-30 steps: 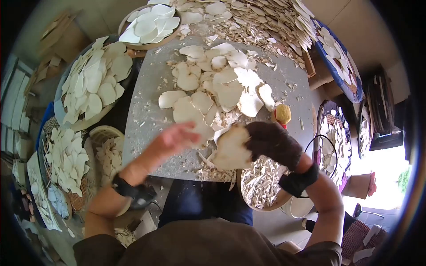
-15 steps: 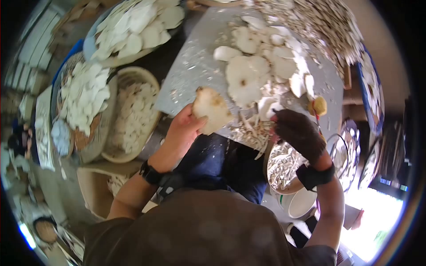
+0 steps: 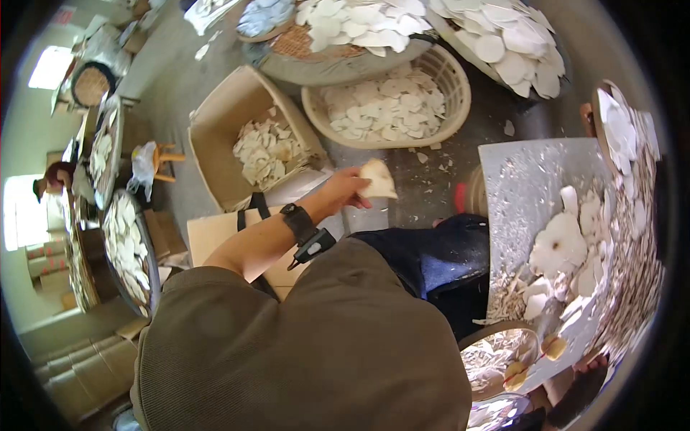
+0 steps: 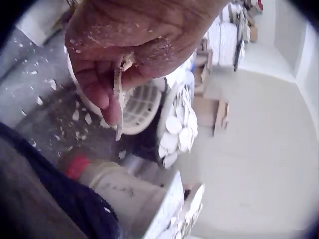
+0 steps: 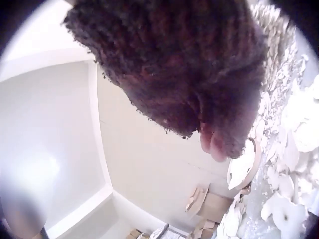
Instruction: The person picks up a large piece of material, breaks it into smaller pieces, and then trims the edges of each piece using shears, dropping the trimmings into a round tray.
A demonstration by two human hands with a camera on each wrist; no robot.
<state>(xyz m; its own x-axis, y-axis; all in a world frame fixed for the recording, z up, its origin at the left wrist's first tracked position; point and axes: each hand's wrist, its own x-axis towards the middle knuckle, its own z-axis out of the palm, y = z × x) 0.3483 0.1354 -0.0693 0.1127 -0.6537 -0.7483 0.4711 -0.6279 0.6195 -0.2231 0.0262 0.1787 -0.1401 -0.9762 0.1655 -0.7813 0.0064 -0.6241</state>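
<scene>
My bare left hand [image 3: 350, 188] pinches a thin, pale slice [image 3: 379, 179] with browned patches, between thumb and fingers. In the left wrist view the slice [image 4: 118, 99] shows edge-on. Left hand and slice are stretched out to the side, near a cardboard box [image 3: 215, 129] and an oval plastic basket [image 3: 460, 108], both with pale pieces inside. My right hand [image 5: 184, 64] wears a dark, rough glove with bare fingertips poking out. Its fingers hang loosely curled, and no thing shows in them. In the head view it sits at the far lower right, beyond the grey tabletop [image 3: 517, 172].
Large pale slices [image 3: 557, 244] and scraps lie on the tabletop, with a heap of flakes [image 3: 632, 273] along its far side. A round container [image 3: 528, 334] of shavings stands by its near corner. Trays of slices [image 3: 496, 47] stand around, and scraps litter the floor.
The slice has passed from my right hand to my left, which has carried it left, away from the table. My body and the head view have turned left toward the box and basket.
</scene>
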